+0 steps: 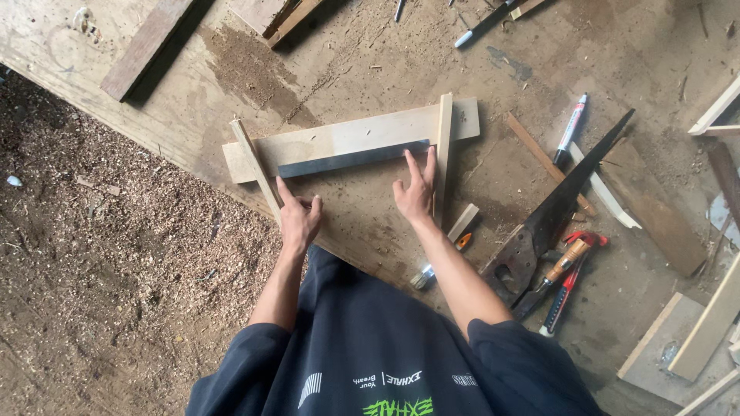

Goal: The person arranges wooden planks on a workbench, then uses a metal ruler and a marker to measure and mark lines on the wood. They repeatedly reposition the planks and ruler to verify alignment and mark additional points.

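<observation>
A pale wooden board [347, 135] lies across the plywood work surface [362, 46], with a dark metal straightedge [353, 159] resting along its near edge. Two thin wooden strips cross the board's ends: one slanted on the left [254, 166] and one upright on the right [443, 150]. My left hand [297, 219] has its index finger stretched against the left strip near the straightedge's end. My right hand [416, 192] lies flat with its fingers apart, fingertips at the straightedge's right end beside the right strip. Neither hand grips anything.
A handsaw [555, 208] lies to the right, with a marker [570, 127], pliers with red handles [566, 270] and wood offcuts [697, 339] around it. Another marker [482, 27] and planks [146, 46] lie at the far edge. A sawdust-covered floor [100, 270] spreads on the left.
</observation>
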